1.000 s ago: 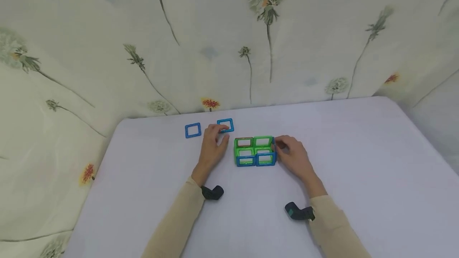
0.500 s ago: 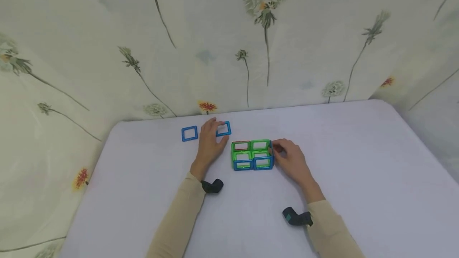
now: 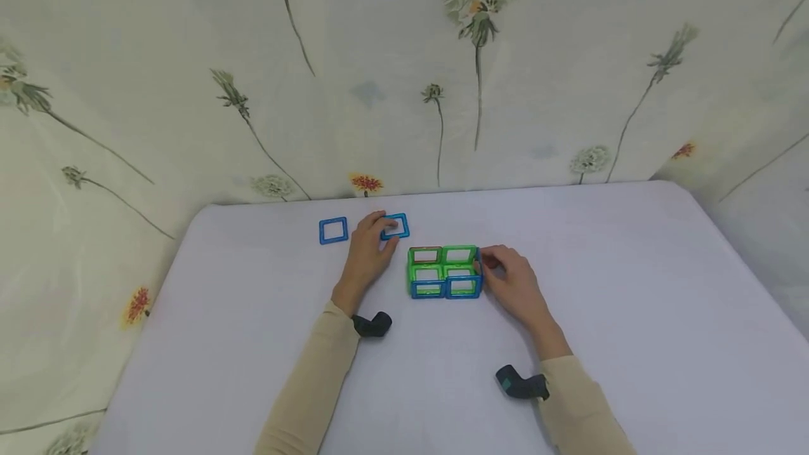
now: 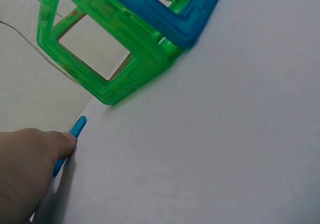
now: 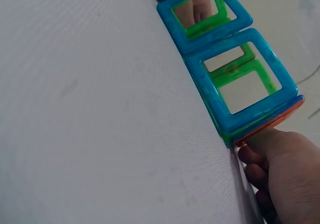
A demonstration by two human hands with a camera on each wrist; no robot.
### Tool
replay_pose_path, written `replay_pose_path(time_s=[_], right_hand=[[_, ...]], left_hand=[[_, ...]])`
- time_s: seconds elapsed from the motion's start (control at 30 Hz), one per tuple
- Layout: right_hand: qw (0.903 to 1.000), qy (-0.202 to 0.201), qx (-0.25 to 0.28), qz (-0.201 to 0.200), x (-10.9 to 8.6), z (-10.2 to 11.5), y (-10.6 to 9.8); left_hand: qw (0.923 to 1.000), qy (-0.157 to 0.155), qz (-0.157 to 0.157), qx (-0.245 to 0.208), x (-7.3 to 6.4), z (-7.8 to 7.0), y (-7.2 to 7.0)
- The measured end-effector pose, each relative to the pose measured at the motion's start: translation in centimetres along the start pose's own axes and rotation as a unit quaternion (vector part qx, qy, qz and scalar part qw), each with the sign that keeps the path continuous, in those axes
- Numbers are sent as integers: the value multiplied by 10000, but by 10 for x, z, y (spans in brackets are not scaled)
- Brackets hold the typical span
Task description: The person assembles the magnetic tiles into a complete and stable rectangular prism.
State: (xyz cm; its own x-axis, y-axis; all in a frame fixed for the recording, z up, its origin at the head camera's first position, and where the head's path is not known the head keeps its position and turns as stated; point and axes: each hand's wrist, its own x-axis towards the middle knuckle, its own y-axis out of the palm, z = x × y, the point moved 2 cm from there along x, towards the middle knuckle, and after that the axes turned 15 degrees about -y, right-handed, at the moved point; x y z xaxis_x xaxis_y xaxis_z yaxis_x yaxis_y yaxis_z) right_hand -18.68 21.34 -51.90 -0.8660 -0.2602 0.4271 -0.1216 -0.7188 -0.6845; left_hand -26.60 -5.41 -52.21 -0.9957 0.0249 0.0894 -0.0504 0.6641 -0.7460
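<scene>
Near the far edge of the table, my left hand has its bent fingers over a light-blue square magnetic tile. In the left wrist view the thumb overlaps that tile, which shows edge-on. An open-topped box of magnetic tiles stands in the middle, with blue frames in front and green ones behind and below. My right hand grips the box's right end wall. From the right wrist view, that wall shows an orange tile at the fingers.
Left of the left hand lies a blue square tile. A white cloth covers the table. Behind it hangs a flower-printed curtain. Each wrist carries a dark camera mount.
The light-blue tile has turned slightly under my left fingers and lies a little nearer the box. The right hand keeps its grip on the end wall. The head view has shifted slightly.
</scene>
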Motion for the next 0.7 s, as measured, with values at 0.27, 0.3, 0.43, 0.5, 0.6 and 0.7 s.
replay_pose_path(time_s=[0.27, 0.3, 0.43, 0.5, 0.6, 0.7], right_hand=[[10000, -65, -50, -29, 0, 1, -1], [10000, -41, -36, -25, 0, 1, -1], [10000, -7, 20, -15, -1, 1, -1], [10000, 15, 68, -13, -1, 1, -1], [10000, -7, 77, -3, -1, 1, -1], [10000, -22, 43, -3, -1, 1, -2]], left_hand=[[9991, -35, -166, -376, -3, -1, -3], [9988, -32, -196, -454, -3, -1, -3], [9965, 12, -326, -770, -5, -1, -3], [9948, 17, -376, -949, -5, -1, -3], [9911, -20, -339, -1288, -6, -2, -3], [9878, 40, -258, -1536, -8, -7, -4]])
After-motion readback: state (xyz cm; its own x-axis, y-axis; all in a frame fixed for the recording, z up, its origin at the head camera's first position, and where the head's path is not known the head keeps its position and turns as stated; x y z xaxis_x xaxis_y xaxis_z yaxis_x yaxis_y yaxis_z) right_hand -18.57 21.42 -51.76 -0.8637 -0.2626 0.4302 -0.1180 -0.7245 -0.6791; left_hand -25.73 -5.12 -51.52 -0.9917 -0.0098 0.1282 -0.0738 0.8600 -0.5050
